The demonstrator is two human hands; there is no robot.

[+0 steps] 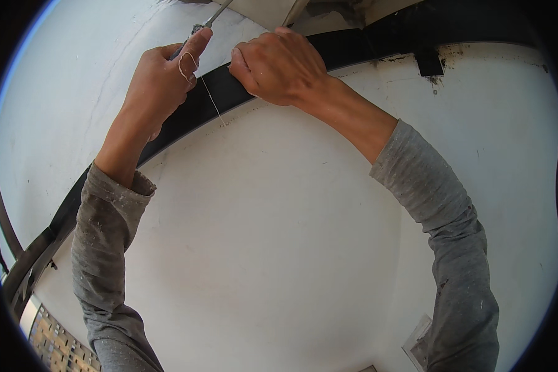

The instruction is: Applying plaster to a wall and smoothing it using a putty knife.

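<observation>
Up at the top, left of centre, my left hand (164, 84) is closed round a thin metal-shanked tool (219, 12) that resembles a screwdriver. Its shank points up and right, out of the picture; my fingers cover most of the dark handle. A pale string (181, 67) loops over the fingers of this hand, and a thin thread (212, 99) runs down across the black metal band (208, 93). My right hand (282, 65) is curled into a fist against the band's upper edge. A narrow strip (296, 11) rises behind its knuckles; whatever the fingers grip is hidden.
A white wall panel (273, 235) fills the middle below the curved band. On the right, a short black tab (429, 62) hangs from the band amid dark stains. Dark railings (3, 217) stand at far left, above a woven-patterned surface (59, 344). A pale surface (105, 68) lies beyond the band.
</observation>
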